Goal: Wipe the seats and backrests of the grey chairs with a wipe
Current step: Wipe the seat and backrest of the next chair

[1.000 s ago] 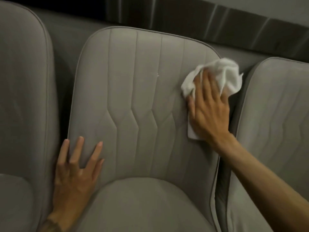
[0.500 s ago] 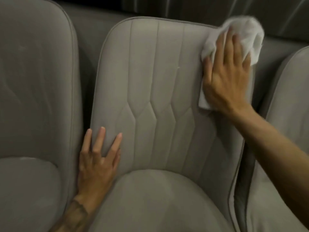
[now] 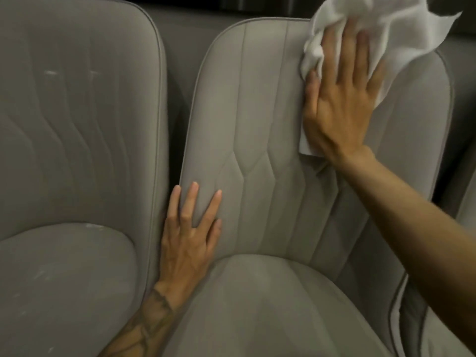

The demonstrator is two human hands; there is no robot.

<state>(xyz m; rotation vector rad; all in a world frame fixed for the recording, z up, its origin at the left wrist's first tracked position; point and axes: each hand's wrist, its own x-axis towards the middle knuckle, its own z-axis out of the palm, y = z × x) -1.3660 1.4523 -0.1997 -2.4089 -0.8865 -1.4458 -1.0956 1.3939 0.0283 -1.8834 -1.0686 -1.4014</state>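
Wiping the top corner of the middle grey padded chair [image 3: 257,305]

The crumpled white wipe [image 3: 407,34] sits at the 1 o'clock corner of the backrest [image 3: 257,112], pinned under the right hand [image 3: 337,99], whose fingers are straight and spread, pressing flat rather than gripping. The left hand [image 3: 188,235] lies open, fingers apart, on the 7 o'clock edge, probably bracing the chair so it doesn't rock.

Along the top edge we see a dark band [image 3: 206,1], nearly black, and near its middle a few paler vertical streaks [image 3: 257,2]; we cannot tell what it is made of. Just below it lies a plain grey surface [image 3: 185,32], smooth and evenly lit, which narrows downward into deep shadow. At the upper right corner we find the same darkness above the same grey.
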